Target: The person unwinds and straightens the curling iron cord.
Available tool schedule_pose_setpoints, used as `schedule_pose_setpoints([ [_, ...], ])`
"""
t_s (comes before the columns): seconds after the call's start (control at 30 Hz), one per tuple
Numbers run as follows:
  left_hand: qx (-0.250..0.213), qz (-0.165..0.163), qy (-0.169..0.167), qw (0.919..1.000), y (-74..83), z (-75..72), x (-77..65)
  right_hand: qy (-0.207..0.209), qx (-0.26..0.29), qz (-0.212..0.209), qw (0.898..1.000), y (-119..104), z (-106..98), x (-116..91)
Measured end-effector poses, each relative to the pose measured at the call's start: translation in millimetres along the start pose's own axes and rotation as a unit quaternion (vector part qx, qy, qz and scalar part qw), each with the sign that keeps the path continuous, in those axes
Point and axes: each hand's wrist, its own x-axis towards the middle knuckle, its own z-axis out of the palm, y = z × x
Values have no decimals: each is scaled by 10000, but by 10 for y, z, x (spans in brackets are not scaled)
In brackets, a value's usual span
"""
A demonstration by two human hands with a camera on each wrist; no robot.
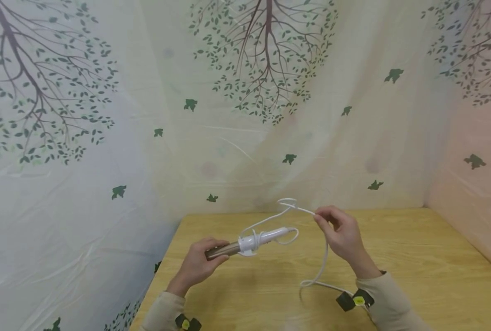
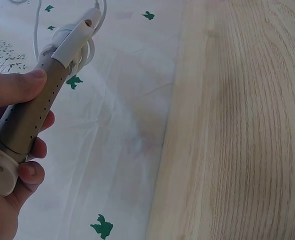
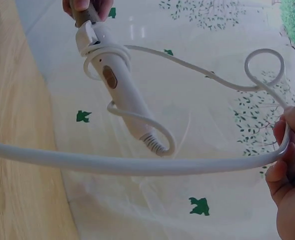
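A white curling iron (image 1: pixel 266 237) with a bronze perforated barrel (image 2: pixel 31 107) is held above the table. My left hand (image 1: pixel 201 261) grips it by the barrel, thumb along one side and fingers curled round the other. Its white handle points right, with a brown switch (image 3: pixel 109 77) facing the right wrist camera. The white cord (image 3: pixel 137 165) winds round the handle near the clamp lever, then runs up through a small loop. My right hand (image 1: pixel 344 236) pinches the cord between thumb and fingers, right of the handle. Beyond that pinch the cord hangs down to the table.
The wooden table (image 1: pixel 414 257) spans the area under both hands. A pale curtain (image 1: pixel 245 161) printed with trees and green leaves hangs behind and at both sides. The cord's lower stretch (image 1: pixel 328 286) lies on the table toward my right sleeve (image 1: pixel 390 299).
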Motion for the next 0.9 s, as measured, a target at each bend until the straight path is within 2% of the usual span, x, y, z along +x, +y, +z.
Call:
schedule_pose_setpoints([
  [0.13,-3,101,-43,9999,29,-8,14,279,-517,448,9973,109,-3,-27],
  [0.33,73,286,-61,9995,56,-12,37,292,-1032,1011,9891,230,-32,-56],
  [0.6,12,383,-32,9993,53,-7,48,303,-1673,1139,9788,432,-54,-138],
  [0.77,22,417,11,9991,35,-3,35,3,-2016,1400,9694,599,-43,-224],
  [0.9,-45,371,19,9993,29,-6,15,-448,-2162,1596,9622,700,-35,-315],
])
